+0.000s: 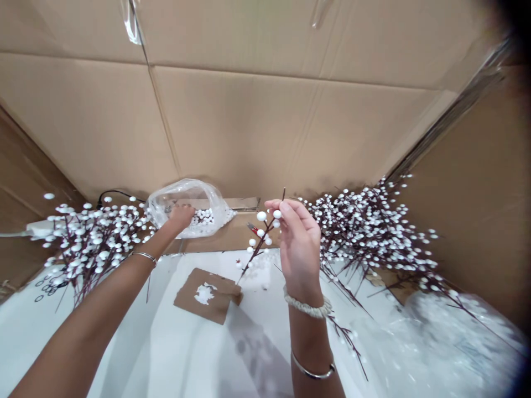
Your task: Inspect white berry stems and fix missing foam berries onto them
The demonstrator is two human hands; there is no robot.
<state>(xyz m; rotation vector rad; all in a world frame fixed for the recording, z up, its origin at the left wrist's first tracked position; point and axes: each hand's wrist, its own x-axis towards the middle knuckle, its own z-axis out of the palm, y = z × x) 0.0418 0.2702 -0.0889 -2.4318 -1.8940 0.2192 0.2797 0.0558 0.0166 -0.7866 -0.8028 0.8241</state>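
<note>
You are working with both hands apart. Your right hand (296,243) is raised and clamped on a thin, dark-brown sprig (262,243), holding it upright-tilted above the table, its tip poking past your fingers. Round white beads (261,216) are sitting along the sprig, smooth and matte, spaced unevenly. Your left hand (180,216) is reaching into the mouth of a clear plastic bag (186,199), where loose white beads (202,217) are heaped; you are buried too deep among the crinkled film for me to tell whether the fingers are open or closed.

The work in hand appears to centre on these beaded stems. Two dense piles of beaded branches are lying on either side: the left pile (93,249) near a white power strip (41,228) and the right pile (365,232) spreading towards crumpled clear plastic sheeting (452,337). A rough cardboard square (207,296) carrying a white smear (203,294) is resting on the white table (136,342) below your hands. A small red-handled tool (253,228) is showing just behind the sprig, too partly hidden to identify. Corrugated cardboard panels (265,121) are walling the workspace, their seams taped.
</note>
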